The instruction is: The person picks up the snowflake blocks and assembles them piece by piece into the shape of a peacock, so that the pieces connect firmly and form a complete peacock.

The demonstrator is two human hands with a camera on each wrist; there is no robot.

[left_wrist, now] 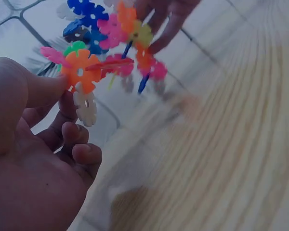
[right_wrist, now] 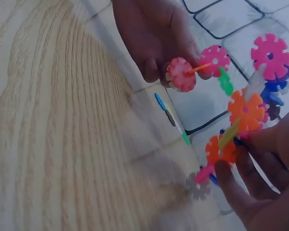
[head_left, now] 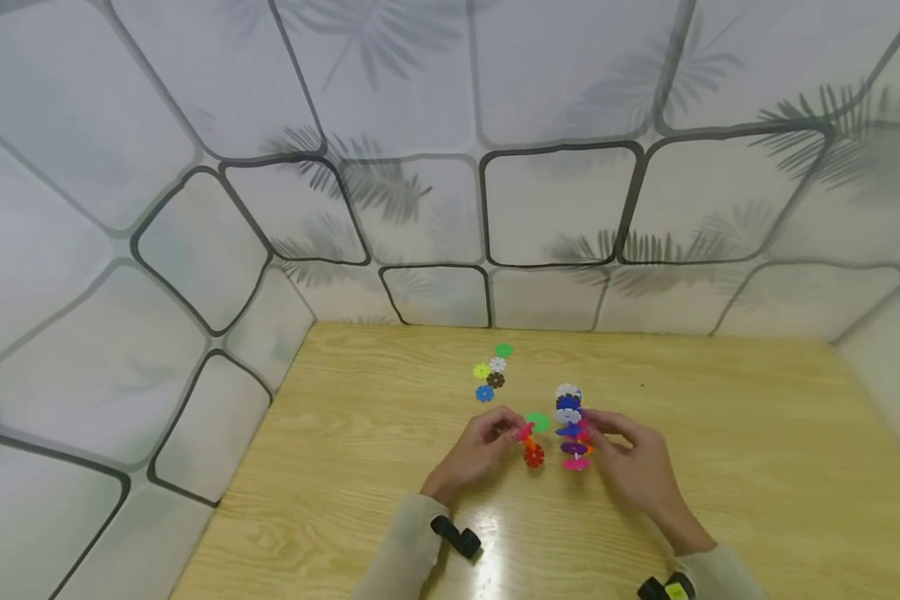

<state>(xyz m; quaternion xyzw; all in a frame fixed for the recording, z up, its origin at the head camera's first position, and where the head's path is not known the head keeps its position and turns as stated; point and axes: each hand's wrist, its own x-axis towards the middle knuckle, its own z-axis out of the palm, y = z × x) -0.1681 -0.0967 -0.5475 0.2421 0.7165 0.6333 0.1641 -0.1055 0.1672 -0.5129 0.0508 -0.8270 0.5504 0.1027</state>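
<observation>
My left hand (head_left: pixel 483 446) pinches a small cluster of notched plastic snowflake discs between thumb and fingers. In the left wrist view an orange disc (left_wrist: pixel 79 79) faces the camera, with a white disc (left_wrist: pixel 85 108) below it and pink, red and green ones around. Opposite, my right hand (head_left: pixel 633 462) grips a larger cluster of interlocked snowflake discs (head_left: pixel 568 417). Its pieces are blue, white, purple, pink, orange and yellow; an orange disc (right_wrist: pixel 245 109) shows near the fingertips in the right wrist view. The two clusters are held side by side, with a narrow gap between them.
Loose snowflake discs lie on the wooden table (head_left: pixel 330 467) beyond my left hand: green (head_left: pixel 503 350), white (head_left: pixel 498 365), yellow (head_left: pixel 482 371), brown (head_left: pixel 496 380) and blue (head_left: pixel 484 393). A patterned wall (head_left: pixel 555 208) rises along the table's far edge.
</observation>
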